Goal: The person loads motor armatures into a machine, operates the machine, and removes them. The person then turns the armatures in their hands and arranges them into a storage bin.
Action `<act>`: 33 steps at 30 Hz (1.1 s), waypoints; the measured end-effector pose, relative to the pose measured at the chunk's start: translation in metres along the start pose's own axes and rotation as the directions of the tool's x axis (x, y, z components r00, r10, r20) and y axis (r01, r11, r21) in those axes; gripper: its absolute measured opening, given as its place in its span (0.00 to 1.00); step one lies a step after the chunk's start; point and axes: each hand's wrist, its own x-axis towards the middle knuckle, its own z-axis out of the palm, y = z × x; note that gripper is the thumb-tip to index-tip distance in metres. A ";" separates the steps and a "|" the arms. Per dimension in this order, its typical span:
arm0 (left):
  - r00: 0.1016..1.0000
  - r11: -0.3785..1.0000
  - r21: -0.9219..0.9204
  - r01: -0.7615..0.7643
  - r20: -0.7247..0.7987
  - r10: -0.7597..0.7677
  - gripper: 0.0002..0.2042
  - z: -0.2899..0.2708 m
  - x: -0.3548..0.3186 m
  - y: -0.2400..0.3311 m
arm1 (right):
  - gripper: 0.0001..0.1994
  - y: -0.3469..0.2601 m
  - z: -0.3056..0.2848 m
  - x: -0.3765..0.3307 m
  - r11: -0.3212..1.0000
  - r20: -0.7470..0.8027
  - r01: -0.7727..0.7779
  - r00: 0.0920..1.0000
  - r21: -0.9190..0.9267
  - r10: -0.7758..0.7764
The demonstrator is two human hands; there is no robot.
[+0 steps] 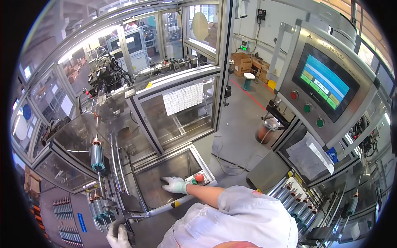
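At the lower left, my left hand (118,234) in a white glove is curled beside a dark machine part. Whatever its fingers hold is hidden. Just above it stands a cluster of motor armatures (98,208) with teal-edged cores and metal shafts. Higher up, a single armature (97,156) with a copper-coloured end sits upright on the line. My right hand (175,184), also gloved, reaches over the metal worktop (155,177) with its fingers apart and nothing in them. By its wrist is a small button box with a red button (199,177) and a green button (194,181).
A framed machine enclosure (178,118) with clear panels rises ahead. On the right hangs a control panel (326,78) with a lit screen. Below it, more armatures (295,202) lie in a row. A stool (248,80) and a cardboard box (241,64) stand behind.
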 end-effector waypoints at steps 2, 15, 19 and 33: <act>0.999 1.000 -0.007 0.028 -0.026 -0.028 0.11 0.002 -0.004 0.004 | 0.34 -0.004 -0.001 -0.002 1.000 -0.011 0.013 1.000 0.029 -0.013; 0.992 0.982 -0.141 0.122 0.033 -0.119 0.10 0.009 -0.008 0.042 | 0.33 -0.001 -0.006 0.006 0.999 -0.003 0.047 0.999 0.014 -0.047; 0.992 0.974 -0.192 0.122 0.039 -0.117 0.10 0.004 -0.010 0.043 | 0.34 -0.004 -0.004 0.002 1.000 -0.034 0.005 0.999 0.020 -0.005; 0.990 0.971 -0.215 0.108 0.108 -0.087 0.11 0.001 -0.009 0.036 | 0.30 -0.008 -0.011 -0.001 0.994 -0.032 0.055 0.998 0.096 -0.052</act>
